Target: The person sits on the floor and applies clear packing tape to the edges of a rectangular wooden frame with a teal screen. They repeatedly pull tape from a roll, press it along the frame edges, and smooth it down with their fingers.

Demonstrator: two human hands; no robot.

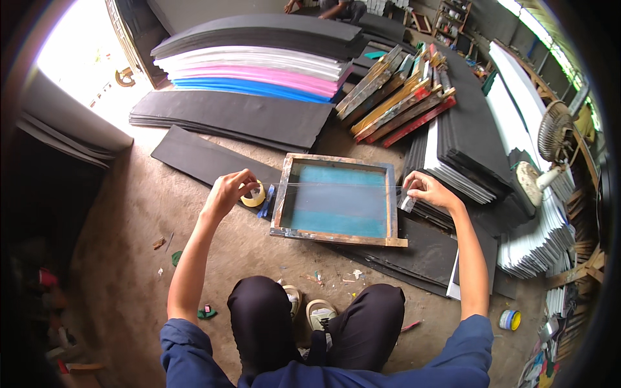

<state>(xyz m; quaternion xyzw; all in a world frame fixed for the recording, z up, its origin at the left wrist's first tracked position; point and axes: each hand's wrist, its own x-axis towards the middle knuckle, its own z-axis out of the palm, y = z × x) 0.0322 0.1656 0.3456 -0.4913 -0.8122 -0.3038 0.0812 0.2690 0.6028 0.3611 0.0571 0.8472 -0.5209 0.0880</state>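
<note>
Between eleven and twelve o'clock a tall stack of flat black, white, pink and blue sheets (259, 73) rises behind a lower pile of long black sheets (236, 113), and between one and two o'clock paint-stained wooden frames (394, 107) lie close together. Toward two o'clock stands a thick block of black sheets (471, 136), with a pale fan with a round wire grille (555, 132) near half past two and a splayed pile of white sheets (535, 244) between three and four. On the brown floor (129, 246), a small round yellow-and-blue tub (510, 319) rests at four o'clock.
</note>
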